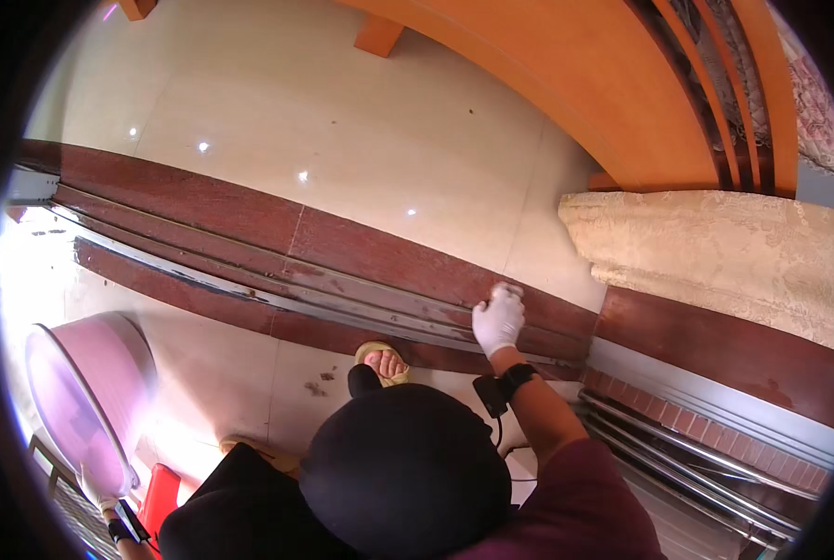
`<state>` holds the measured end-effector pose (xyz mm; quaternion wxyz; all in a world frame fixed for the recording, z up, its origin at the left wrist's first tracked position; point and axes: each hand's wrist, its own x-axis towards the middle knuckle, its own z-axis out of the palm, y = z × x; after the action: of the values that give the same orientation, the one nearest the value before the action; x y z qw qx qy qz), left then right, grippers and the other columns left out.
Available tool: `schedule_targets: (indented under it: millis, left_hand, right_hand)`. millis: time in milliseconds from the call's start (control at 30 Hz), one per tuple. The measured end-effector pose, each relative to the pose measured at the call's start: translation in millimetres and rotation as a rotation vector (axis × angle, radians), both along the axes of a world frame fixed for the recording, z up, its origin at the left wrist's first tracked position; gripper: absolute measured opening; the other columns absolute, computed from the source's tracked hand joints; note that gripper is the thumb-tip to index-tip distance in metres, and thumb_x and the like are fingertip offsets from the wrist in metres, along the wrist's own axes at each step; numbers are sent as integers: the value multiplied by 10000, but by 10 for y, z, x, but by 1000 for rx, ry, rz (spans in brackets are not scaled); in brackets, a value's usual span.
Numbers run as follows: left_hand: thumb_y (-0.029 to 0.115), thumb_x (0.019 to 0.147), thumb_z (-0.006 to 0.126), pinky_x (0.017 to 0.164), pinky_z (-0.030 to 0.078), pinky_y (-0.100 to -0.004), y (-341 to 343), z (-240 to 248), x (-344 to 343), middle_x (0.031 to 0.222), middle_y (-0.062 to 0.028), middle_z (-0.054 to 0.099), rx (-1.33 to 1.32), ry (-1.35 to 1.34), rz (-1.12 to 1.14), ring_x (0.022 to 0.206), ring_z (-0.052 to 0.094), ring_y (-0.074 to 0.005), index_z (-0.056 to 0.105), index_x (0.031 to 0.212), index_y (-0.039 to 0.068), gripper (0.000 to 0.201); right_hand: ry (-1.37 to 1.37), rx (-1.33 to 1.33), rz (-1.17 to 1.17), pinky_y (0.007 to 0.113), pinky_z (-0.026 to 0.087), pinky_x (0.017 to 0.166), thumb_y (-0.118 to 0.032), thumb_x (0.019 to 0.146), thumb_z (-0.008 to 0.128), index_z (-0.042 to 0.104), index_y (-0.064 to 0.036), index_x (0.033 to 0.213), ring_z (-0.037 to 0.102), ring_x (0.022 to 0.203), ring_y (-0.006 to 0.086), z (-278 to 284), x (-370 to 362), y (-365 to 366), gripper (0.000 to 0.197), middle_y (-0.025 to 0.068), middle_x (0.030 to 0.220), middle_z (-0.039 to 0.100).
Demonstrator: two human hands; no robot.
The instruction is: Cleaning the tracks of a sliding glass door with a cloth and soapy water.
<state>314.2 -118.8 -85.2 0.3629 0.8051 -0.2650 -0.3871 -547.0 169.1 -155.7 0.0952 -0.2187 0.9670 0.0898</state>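
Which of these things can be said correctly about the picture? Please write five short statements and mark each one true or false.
1. The right hand is bare. False: it wears a white glove.
2. The pink tub is on the left of the picture. True.
3. The left hand is at the orange furniture. False: it is by the rim of the pink tub.
4. Metal tracks run along the dark red sill. True.
5. A black band goes around the right wrist. True.
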Motion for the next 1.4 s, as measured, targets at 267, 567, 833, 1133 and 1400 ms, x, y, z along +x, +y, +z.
schedule_targets:
  millis: [267,567,833,1133,1400]
  left_hand:
    - [225,952,533,714,522,-371,-9,-51,226,991,-113,608,29,-9,-52,823,615,-217,536,1150,7,294]
    - [213,945,558,685,484,-302,44,-79,203,945,-66,594,-5,-128,-102,776,583,-156,523,1177,6,313]
    - [237,956,530,713,486,-279,153,43,375,965,-56,625,16,-294,-94,811,603,-139,585,1129,17,286]
    - [243,956,545,755,486,-271,273,94,227,1017,-55,628,6,-217,-76,861,606,-140,566,1209,19,339]
    - [177,959,526,726,526,-301,324,108,-216,961,-62,633,-106,-137,-41,822,628,-163,567,1160,30,252]
  right_hand:
    - [-408,-615,303,493,440,830,1,712,600,549,-31,978,546,939,399,-223,461,-763,273,200,965,581]
    - [-721,-883,267,359,523,729,-79,891,551,556,-37,1040,654,775,277,-80,426,-1511,155,122,840,656]
    - [-382,-627,56,418,384,1021,-180,901,591,372,27,1381,482,1190,320,-119,-129,-248,566,233,1294,472]
    - [-337,-702,821,463,396,990,-143,830,618,537,-54,1245,474,1204,358,-457,881,-1882,432,157,1297,493]
    - [-742,-856,1210,412,450,965,-29,788,628,606,-39,1145,546,1116,327,-488,1330,-3126,358,154,1252,539]
